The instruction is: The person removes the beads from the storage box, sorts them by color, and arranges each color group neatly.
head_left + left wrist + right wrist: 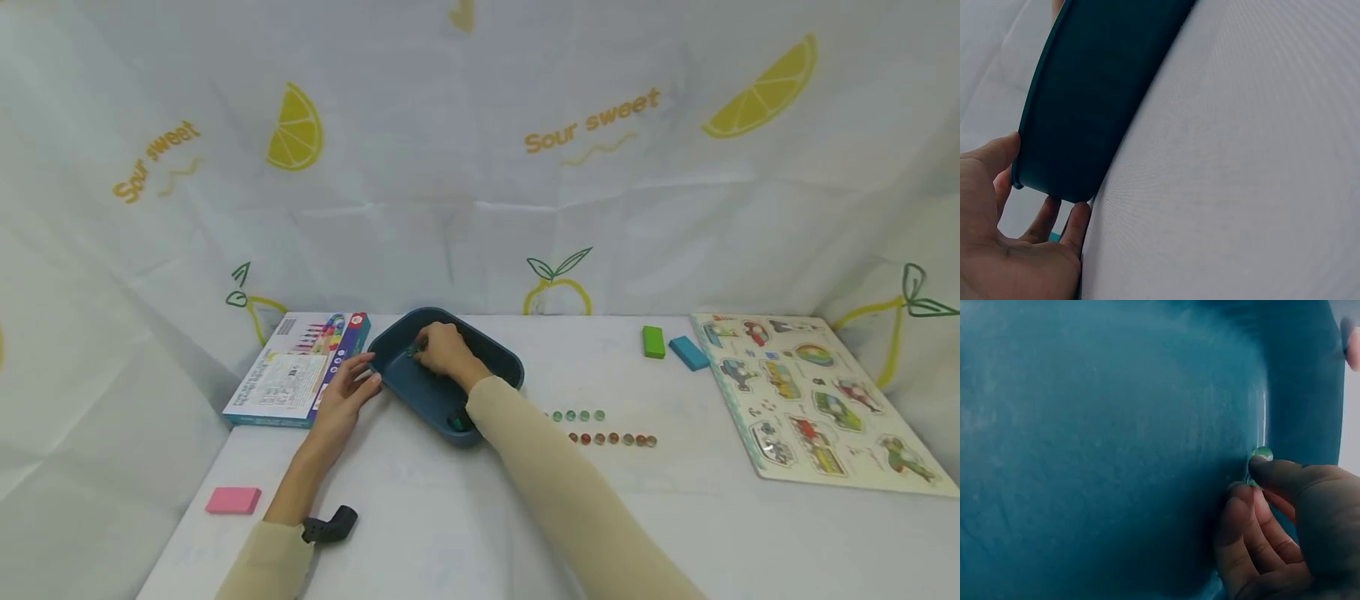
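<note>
A dark blue tray [431,408] with raised walls stands on the table. My right hand [447,350] reaches down into it. Thumb and fingers pinch a small green glass marble [1264,453] by the wall in the right wrist view; a second bit of green glass shows just below, partly covered by the fingers. At the tray's left corner, my left hand [348,400] touches the outside with fairly straight fingers. In the left wrist view its thumb lies at the rim of the tray [1085,106], and other fingertips rest against the end wall.
Right of the tray lie a row of green marbles [585,415] and a row of reddish-brown marbles [613,439], partly behind my right sleeve. A boxed set [281,379] is at left, a pink block [233,500] nearer. Green [653,342] and blue [689,353] blocks neighbour a picture puzzle board [817,400].
</note>
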Demonstrator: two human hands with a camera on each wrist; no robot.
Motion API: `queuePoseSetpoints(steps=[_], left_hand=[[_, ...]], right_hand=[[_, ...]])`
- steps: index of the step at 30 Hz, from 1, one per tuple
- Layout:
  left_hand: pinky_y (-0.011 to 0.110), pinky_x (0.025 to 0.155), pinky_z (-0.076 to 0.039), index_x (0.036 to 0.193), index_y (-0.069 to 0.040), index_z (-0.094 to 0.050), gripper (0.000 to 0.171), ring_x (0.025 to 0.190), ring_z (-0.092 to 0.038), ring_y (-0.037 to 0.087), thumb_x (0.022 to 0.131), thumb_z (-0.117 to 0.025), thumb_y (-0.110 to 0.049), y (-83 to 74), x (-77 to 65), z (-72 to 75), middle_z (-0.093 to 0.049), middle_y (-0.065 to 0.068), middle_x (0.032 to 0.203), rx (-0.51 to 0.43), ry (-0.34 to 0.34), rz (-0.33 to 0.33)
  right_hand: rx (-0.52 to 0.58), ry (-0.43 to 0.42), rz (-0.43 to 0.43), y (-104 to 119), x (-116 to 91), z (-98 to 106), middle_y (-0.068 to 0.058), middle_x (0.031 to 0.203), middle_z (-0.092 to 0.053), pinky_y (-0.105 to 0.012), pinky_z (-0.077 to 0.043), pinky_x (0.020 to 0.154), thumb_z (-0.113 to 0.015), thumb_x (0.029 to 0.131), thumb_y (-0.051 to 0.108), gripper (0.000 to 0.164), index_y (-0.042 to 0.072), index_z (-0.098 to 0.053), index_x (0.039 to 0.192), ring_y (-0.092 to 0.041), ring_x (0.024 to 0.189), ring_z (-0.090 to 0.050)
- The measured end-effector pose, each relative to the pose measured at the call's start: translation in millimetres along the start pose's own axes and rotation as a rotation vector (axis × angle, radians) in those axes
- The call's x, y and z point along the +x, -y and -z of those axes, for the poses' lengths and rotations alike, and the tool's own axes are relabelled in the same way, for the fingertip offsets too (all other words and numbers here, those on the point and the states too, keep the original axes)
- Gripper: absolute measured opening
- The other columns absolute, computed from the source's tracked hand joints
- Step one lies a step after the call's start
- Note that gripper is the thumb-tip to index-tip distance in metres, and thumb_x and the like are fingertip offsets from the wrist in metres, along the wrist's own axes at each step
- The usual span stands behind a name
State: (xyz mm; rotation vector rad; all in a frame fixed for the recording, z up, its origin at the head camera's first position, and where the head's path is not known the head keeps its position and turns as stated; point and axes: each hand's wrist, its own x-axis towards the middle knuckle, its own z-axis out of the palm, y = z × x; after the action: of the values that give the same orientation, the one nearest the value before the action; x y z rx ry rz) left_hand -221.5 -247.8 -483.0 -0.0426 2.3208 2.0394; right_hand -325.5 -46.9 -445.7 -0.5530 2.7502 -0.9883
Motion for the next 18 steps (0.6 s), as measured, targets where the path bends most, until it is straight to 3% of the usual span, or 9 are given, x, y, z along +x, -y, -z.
queuePoseSetpoints(steps=[4, 7, 11, 18], left_hand=[[0.017, 0.111, -0.051, 0.159, -0.024, -0.041, 0.056, 0.156, -0.041, 0.027, 0.109, -0.061, -0.035, -0.9, -0.5, 0.2, -0.033, 0.007, 0.172, 0.003, 0.0, 0.008], [0.024, 0.116, -0.049, 0.159, -0.024, -0.041, 0.057, 0.157, -0.04, 0.027, 0.108, -0.062, -0.036, -1.0, -1.0, -0.7, -0.033, 0.007, 0.172, 0.003, 0.006, 0.012], [0.026, 0.118, -0.047, 0.16, -0.025, -0.04, 0.058, 0.157, -0.04, 0.028, 0.108, -0.062, -0.037, -1.3, -1.1, -2.0, -0.032, 0.008, 0.172, 0.006, 0.009, 0.015], [0.014, 0.11, -0.05, 0.16, -0.025, -0.04, 0.057, 0.156, -0.04, 0.027, 0.108, -0.061, -0.037, -1.4, -1.7, -1.5, -0.034, 0.007, 0.171, 0.023, -0.003, 0.013]], right_hand=[[-0.042, -0.011, -0.006, 1.2, -0.3, -0.5, -0.011, 0.127, -0.075, -0.037, -0.064, 0.092, -0.074, 0.1, 0.017, 0.024, 0.007, -0.077, 0.121, -0.025, 0.109, -0.074], [0.001, 0.002, 0.016, -2.1, -2.6, 3.6, -0.012, 0.12, -0.077, -0.033, -0.064, 0.08, -0.075, 0.099, 0.016, 0.02, 0.006, -0.078, 0.116, -0.022, 0.095, -0.075], [0.143, 0.041, 0.063, -7.4, -9.8, 20.9, -0.015, 0.108, -0.079, -0.026, -0.061, 0.062, -0.074, 0.099, 0.013, 0.02, 0.003, -0.078, 0.115, -0.016, 0.071, -0.07], [0.281, 0.094, 0.17, -13.0, -39.5, 76.0, -0.019, 0.103, -0.077, -0.031, -0.063, 0.066, -0.071, 0.101, 0.015, 0.023, 0.001, -0.075, 0.12, -0.02, 0.074, -0.07]])
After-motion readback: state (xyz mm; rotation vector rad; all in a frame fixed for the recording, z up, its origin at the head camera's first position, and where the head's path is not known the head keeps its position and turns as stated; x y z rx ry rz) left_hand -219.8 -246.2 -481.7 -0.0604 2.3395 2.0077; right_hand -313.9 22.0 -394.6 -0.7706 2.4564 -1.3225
